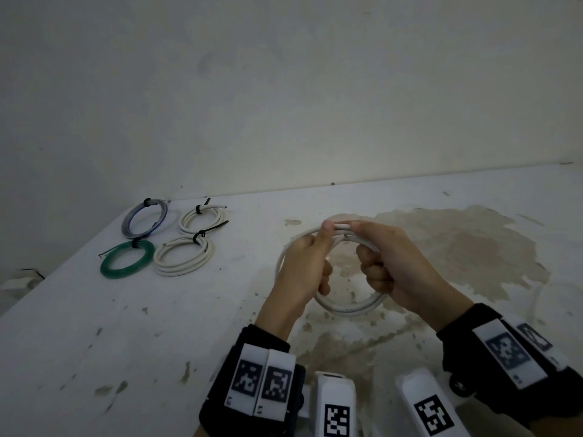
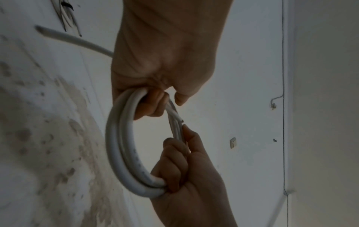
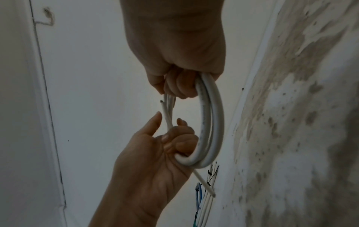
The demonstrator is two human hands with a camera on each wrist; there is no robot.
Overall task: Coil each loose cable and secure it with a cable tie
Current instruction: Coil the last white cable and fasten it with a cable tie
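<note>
1. Progress: four coils lie finished at the far left of the table, each closed with a black tie: grey-blue coil, upper white coil, green coil, lower white coil. Judged done.
2. Current item: white cable, wound into several turns and held in the air above the stained part of the table, in front of the person.
3. Left hand: fingers curled round the left side of the bundle, thumb and forefinger pinching the top strands. Left wrist view shows a loose tail sticking out behind the hand.
4. Right hand: clamped on the right side of the same bundle, thumb pressing the top strands close to the left thumb. Right wrist view shows a cut cable end free between the two grips.
5. Hands sit close together at the top of the loop, apart lower down.
6. Status est.: winding approx. complete; both ends not yet tucked flush.
7. Remaining: no tie on this coil, and no spare tie seen in any view. Tie must be fetched, wrapped and cinched w/o letting the turns spring open.
8. Further loose cables: cannot tell; none clearly visible.
</note>
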